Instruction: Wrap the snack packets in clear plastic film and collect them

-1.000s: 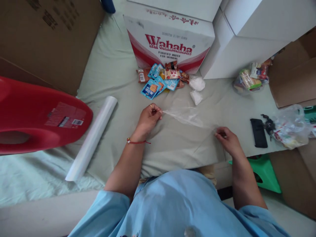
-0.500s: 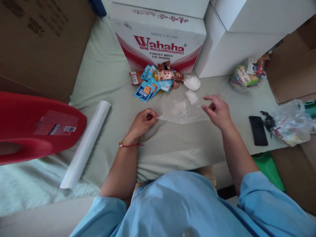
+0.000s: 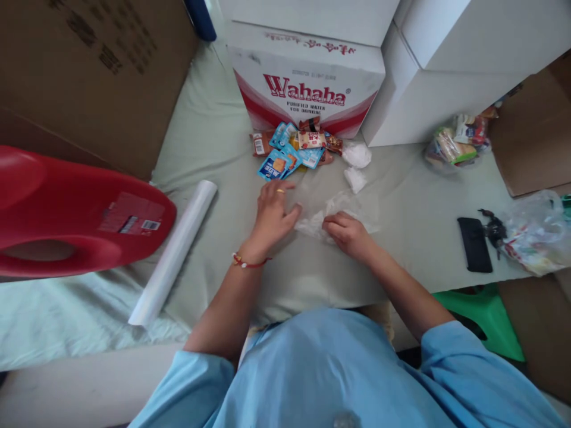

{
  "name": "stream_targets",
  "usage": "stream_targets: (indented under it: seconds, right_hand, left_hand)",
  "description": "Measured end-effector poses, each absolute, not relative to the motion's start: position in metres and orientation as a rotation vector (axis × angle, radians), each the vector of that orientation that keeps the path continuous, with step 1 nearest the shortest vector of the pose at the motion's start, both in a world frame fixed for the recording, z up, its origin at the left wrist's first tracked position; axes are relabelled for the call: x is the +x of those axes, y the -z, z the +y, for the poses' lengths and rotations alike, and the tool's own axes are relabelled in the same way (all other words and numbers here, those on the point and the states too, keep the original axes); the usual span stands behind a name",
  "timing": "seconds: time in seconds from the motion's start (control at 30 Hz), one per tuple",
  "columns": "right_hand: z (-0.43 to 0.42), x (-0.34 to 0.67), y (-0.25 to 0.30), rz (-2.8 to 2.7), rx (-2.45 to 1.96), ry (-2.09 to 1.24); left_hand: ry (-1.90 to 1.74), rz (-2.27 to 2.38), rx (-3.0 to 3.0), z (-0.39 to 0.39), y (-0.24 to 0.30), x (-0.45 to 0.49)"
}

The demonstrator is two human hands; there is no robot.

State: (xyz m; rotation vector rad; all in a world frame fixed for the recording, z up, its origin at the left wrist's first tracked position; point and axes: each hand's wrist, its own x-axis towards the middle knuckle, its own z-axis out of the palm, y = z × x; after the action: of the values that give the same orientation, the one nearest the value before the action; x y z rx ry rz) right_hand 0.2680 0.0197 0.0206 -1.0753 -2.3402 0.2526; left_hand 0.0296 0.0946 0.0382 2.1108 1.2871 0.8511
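Note:
A clear plastic bag (image 3: 348, 208) lies crumpled on the pale green cloth (image 3: 209, 131) in front of me. My left hand (image 3: 273, 213) rests flat on the cloth, fingers spread, its thumb touching the bag's left end. My right hand (image 3: 345, 233) is closed, pinching the bag's near edge. Just beyond the hands lies a heap of small snack packets (image 3: 294, 148), blue, red and brown.
A roll of clear bags (image 3: 175, 252) lies at the left beside a red plastic stool (image 3: 66, 214). A Wahaha carton (image 3: 307, 83) and white boxes (image 3: 441, 65) stand behind. Two crumpled white bits (image 3: 355, 161), filled bags (image 3: 459, 142), a black phone (image 3: 474, 244) and keys sit to the right.
The bag was held stretched between both hands; my right hand let go, swung over and now pinches it close to my left hand, which has flattened out. The bag is now crumpled.

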Motion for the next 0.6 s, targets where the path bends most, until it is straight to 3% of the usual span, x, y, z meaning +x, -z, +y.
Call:
stream_targets:
  seconds: [0.13, 0.3, 0.6]
  right_hand:
    - [-0.006, 0.260, -0.018, -2.385, -1.040, -0.238]
    - [-0.036, 0.268, -0.014, -2.320, -1.128, -0.243]
    - [-0.118, 0.302, -0.004, -1.967, -1.431, -0.264]
  left_hand:
    - [-0.432, 0.979, 2.601, 0.095, -0.055, 0.061]
    - [-0.066, 1.046, 2.534, 0.097, -0.042, 0.067]
    - [-0.830, 1.244, 1.307, 0.063, -0.031, 0.023]
